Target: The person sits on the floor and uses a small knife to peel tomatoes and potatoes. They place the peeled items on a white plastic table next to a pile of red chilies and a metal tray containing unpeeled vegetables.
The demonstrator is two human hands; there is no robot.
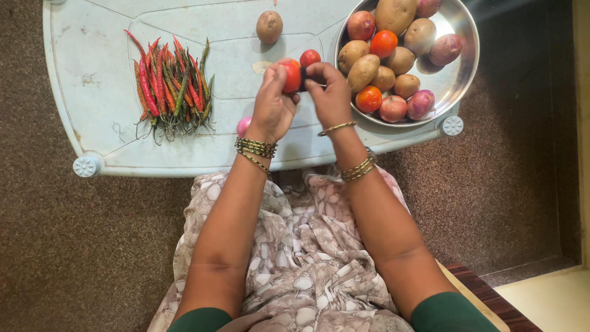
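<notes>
Left hand: the left hand [272, 106] is raised over the middle of the table, fingers curled around a red tomato [291, 76], gripping it from the left side.
Right hand: the right hand [330, 93] is closed too, fingers pinched on something small and dark [303, 79] pressed against the tomato's right side; what it is cannot be made out.
Held tomato: it sits between the two hands, above the table top and just left of the steel plate, whole as far as the view shows.
Second tomato: another red tomato [310, 58] shows just behind the fingertips; whether it lies on the table or touches the right hand is unclear.
Progress: judging by how things lie, the work on the vegetables looks barely begun. No cut pieces or peelings are in sight, and the plate remains heaped.
Steel plate: the round plate [467, 67] at the table's right end holds potatoes [364, 71], two more tomatoes [383, 43] and several pink-skinned onions [421, 104].
Loose pieces: one potato [269, 26] lies alone near the far edge; a pink rounded thing [243, 126], likely an onion, peeks out beside the left wrist.
Chillies: a pile of red and green chillies [172, 83] lies well apart at the left, stems toward the person.
Table: a pale blue plastic table [92, 74] stands on brown carpet [80, 246].
Wrists: gold bangles [255, 147] ring both wrists, over a patterned lap.
</notes>
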